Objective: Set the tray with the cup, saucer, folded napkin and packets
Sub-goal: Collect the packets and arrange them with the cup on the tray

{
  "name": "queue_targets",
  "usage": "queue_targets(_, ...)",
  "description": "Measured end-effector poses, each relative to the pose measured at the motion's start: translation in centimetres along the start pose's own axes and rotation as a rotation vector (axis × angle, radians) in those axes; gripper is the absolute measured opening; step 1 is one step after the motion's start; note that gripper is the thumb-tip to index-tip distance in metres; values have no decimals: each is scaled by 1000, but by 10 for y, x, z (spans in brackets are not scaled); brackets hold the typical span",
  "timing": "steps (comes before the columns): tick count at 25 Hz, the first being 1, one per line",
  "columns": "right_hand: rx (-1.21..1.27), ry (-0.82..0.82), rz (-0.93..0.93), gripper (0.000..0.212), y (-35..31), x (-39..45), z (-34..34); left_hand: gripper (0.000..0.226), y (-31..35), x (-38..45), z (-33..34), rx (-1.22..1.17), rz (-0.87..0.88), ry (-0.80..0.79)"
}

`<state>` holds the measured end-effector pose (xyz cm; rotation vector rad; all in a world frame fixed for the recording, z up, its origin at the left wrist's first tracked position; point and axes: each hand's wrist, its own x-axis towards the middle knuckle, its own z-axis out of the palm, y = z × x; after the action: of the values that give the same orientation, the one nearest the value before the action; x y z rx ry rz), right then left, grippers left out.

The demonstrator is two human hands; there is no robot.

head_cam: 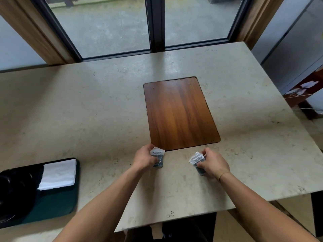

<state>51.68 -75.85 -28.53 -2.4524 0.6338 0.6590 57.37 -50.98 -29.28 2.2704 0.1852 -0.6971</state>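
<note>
1. The left hand (146, 157) is gripping one packet (157, 158); the right hand (212, 163) is pinching another packet (197, 160), both low over the counter (104, 105).
2. The packet step is underway; next, both are needing carrying left to the tray (57, 206).
3. The folded napkin (58, 173) is lying on that tray, well apart; a dark shape beside it is possibly the cup and saucer.

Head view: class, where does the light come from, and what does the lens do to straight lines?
Head view: daylight enters through the tall glass window ahead, leaving a pale sheen on the beige stone table; the wide lens bows the table edges and window frames; the black tray at left sits dim.
</note>
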Motion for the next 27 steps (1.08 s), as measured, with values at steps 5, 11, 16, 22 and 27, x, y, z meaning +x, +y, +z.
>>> queue_targets(5, 232, -143, 23, 26, -11, 2, -1, 31, -11, -18, -18, -312, -104, 4)
queue_targets(11, 562, -303, -28, 29, -87, -21, 20, 30, -48, -59, -78, -587, -172, 69)
queue_targets(16, 596, -405, -105, 29, -167, -53, 68, 28, -123, -101, -146, -689, -210, 226)
queue_targets(22, 577, -363, -191, 30, -252, -112, 163, 24, -238, -150, -212, -679, -263, 295)
queue_targets(27, 668, -280, -152, 20, -279, -159, 213, 20, -281, -154, -234, -511, -216, 207)
